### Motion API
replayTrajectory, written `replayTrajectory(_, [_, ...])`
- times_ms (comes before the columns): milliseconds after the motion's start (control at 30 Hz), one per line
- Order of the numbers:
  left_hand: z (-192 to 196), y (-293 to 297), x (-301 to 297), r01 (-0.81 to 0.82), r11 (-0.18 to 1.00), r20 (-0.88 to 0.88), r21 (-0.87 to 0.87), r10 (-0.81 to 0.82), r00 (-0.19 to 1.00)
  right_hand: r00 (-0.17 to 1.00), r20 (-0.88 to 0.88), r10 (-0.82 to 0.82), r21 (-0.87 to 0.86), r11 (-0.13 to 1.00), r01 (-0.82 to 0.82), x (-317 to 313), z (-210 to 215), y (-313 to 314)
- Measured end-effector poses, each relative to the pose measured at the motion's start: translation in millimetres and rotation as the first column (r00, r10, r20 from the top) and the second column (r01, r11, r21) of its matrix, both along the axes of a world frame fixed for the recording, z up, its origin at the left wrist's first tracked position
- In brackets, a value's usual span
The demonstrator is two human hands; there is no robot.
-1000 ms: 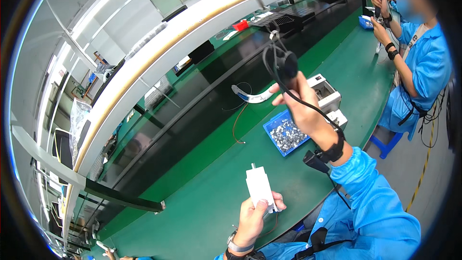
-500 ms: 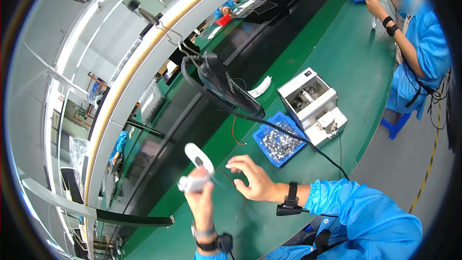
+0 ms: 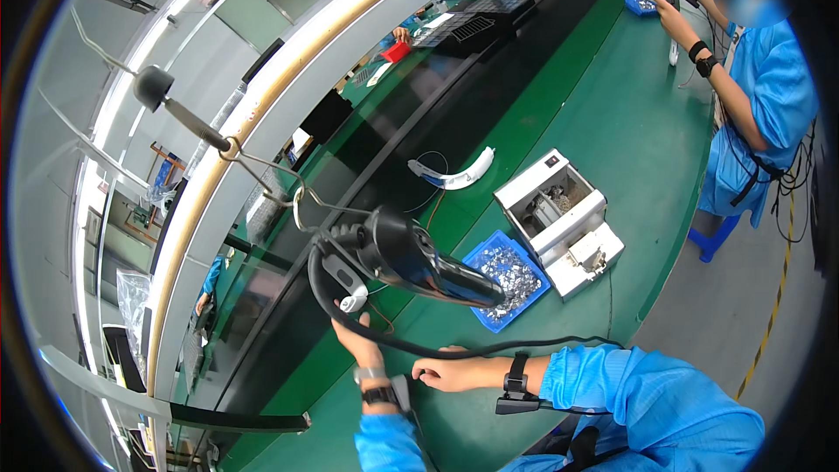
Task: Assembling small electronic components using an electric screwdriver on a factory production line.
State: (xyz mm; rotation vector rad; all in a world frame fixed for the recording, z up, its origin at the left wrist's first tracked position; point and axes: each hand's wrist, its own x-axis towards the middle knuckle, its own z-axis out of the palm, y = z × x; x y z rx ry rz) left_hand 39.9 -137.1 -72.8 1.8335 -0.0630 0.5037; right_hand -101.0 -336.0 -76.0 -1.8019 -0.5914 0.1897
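Observation:
My left hand [image 3: 357, 341] reaches forward over the table, its fingers at the near end of a white plastic piece [image 3: 353, 300] with a grey panel. The hanging tool's cable partly covers these fingers, and the piece's far part is behind the tool. My right hand [image 3: 453, 374] is closer to me, low over the table, with fingers curled in; what they hold, if anything, is hidden. A black electric screwdriver [image 3: 428, 269] hangs from a wire hook in front of my hands, its lower end overlapping a blue tray [image 3: 479, 315] of small metal parts.
A white box-shaped machine [image 3: 559, 218] stands right of the tray. Beyond the screwdriver lies a curved white device [image 3: 468, 177] with thin wires. The black cable [image 3: 489, 351] crosses above my right wrist. A co-worker [image 3: 769, 87] in blue sits at the far right. A shelf rail [image 3: 249, 114] runs along the left.
My left hand has moved forward with the white piece. My right hand has curled its fingers and dropped nearer me. The screwdriver appears lower in view, and the view itself has shifted.

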Motion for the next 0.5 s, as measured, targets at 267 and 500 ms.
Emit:
replayTrajectory(267, [-11,-67,-110,0.067,0.968,-0.116,-0.242,-0.097,0.988,0.962,0.03,-0.272,0.235,0.937,0.258,11,-11,8])
replayTrajectory(500, [-5,-67,-113,0.185,0.94,-0.106,-0.288,-0.223,0.969,0.939,0.026,-0.343,0.266,0.908,0.324,10,1,3])
